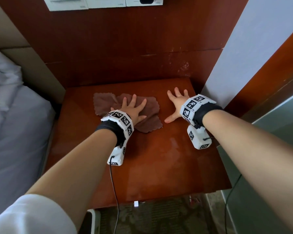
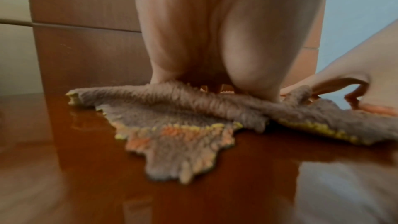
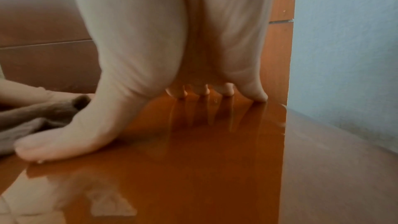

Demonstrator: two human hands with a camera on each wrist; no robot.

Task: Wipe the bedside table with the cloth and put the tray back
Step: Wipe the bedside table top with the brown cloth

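Note:
A brown cloth (image 1: pixel 147 112) lies spread on the reddish wooden bedside table (image 1: pixel 159 162), toward its back left. My left hand (image 1: pixel 134 108) presses flat on the cloth with straight, spread fingers. In the left wrist view the cloth (image 2: pixel 183 117) bunches into a ridge under the palm (image 2: pixel 215 40). My right hand (image 1: pixel 174 105) rests flat on the bare wood to the right of the cloth, fingers spread, thumb pointing toward the cloth. In the right wrist view its fingertips (image 3: pixel 226 89) touch the tabletop (image 3: pixel 193 159) near the wall. No tray is in view.
A bed with white linen (image 1: pixel 10 132) stands to the left of the table. A wooden back panel (image 1: pixel 125 56) and a pale wall (image 1: pixel 243 48) close in the back and right. Wall switches (image 1: pixel 100 3) sit above. Cables (image 1: pixel 115 191) hang from both wrist cameras.

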